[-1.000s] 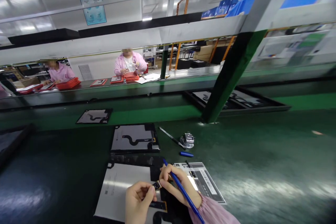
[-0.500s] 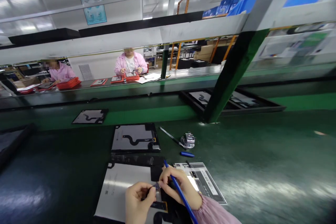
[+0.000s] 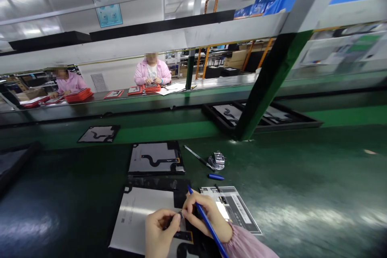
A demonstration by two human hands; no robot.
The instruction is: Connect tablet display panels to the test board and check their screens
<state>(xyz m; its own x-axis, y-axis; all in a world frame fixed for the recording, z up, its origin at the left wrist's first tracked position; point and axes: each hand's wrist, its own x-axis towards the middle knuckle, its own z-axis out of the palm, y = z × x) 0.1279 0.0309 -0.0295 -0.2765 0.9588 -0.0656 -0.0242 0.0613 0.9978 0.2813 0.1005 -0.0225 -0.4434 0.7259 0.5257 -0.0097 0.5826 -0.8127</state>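
Both hands work at the bottom centre over a flat display panel [image 3: 139, 213] with a silver back and black edge. My left hand [image 3: 159, 231] pinches the end of the panel's black flex cable [image 3: 180, 215]. My right hand [image 3: 207, 217] also pinches at that cable end, and it keeps a blue pen [image 3: 208, 223] tucked between its fingers, tip pointing away. A printed sheet [image 3: 234, 207] lies just right of the hands. A second panel [image 3: 155, 158] with a curved black cable lies beyond the first.
A metal tally counter [image 3: 217, 160], a thin dark pen [image 3: 198, 157] and a blue pen cap [image 3: 215, 177] lie behind the sheet. More panels ride the green conveyor [image 3: 169, 131], including one panel [image 3: 98, 134]. A slanted post [image 3: 260, 92] stands right. Two people in pink sit opposite.
The panels on the conveyor have drifted left. My fingers have closed in lower on the cable end, which now lies nearer the panel.
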